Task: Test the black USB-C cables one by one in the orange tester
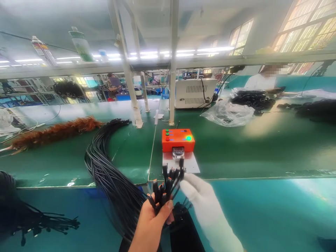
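A bunch of black cable plugs point(164, 197) stands up out of the left hand point(155, 216), several of them showing orange in their open ends. The bare left fingers are closed around the cables just below the plugs, with the thumb lying across the near side, so the plug ends fan out above the thumb and forefinger. Some tips lean left and others reach up and to the right, toward the gloved right hand point(198, 191). That hand, in a white glove, comes in from the right with its fingers bent and drawn together; the fingertips meet the right edge of the bunch, near a taller plug point(181, 163) that sticks up above them. Whether they pinch it or only touch it, I cannot tell.

Just beyond the plugs, a metal plate point(193, 163) juts from the front of an orange box point(178, 140) with a lit green light, close to the edge of the green table point(225, 154). To the left, a long hank of black cables point(105, 164) curves over the table edge and down toward the lap. Another dark cable bundle point(49, 220) hangs at far left. Farther back lie a brown feather duster point(57, 132) and a clear plastic bag point(228, 113), with a white vented cabinet point(195, 93) between them.
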### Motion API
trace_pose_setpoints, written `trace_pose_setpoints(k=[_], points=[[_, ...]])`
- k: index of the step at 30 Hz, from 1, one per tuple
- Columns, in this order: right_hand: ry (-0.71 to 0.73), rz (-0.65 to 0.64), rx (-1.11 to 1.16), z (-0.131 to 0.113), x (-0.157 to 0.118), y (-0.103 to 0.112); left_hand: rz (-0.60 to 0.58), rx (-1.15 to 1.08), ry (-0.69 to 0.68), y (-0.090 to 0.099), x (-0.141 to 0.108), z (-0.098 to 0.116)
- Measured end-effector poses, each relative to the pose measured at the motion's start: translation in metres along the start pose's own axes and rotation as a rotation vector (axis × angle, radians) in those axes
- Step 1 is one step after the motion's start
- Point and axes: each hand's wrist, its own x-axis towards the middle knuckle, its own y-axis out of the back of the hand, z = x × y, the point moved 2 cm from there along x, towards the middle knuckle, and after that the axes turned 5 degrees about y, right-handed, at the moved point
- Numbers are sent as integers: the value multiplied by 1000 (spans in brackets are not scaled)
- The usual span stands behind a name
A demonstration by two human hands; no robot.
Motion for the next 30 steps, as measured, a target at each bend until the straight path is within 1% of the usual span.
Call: trace_pose_setpoints(k=[1,2,4,5,6,7,9,11,13,16,20,24,27,30], points=[[-12,23,75,2,0,-6,32,10,-1,0,0,-1],[-31,79,129,7,0,-10,88,18,-12,1,-1,-2],[-75,215,229,23,0,-12,242,-11,-64,4,-2,-1],[-99,250,283,32,0,-12,303,-52,-93,6,-4,0],[-129,259,337,41,1,-11,336,-101,-115,7,-5,1],[-165,242,382,49,2,-10,343,-148,-125,8,-6,2],[-241,182,435,61,6,-8,311,-203,-114,6,-7,4],[-297,137,469,69,11,-6,282,-190,-108,3,-8,7],[-326,118,487,73,16,-6,271,-170,-116,1,-8,10],[-334,112,501,75,21,-8,263,-167,-118,0,-8,10],[-336,116,502,76,23,-9,268,-186,-85,2,-6,6],[-352,147,505,79,27,-8,262,-201,-88,3,-4,3],[-365,150,514,82,30,-8,251,-210,-87,3,-6,3],[-354,154,510,83,31,-8,266,-214,-56,4,-9,4]])
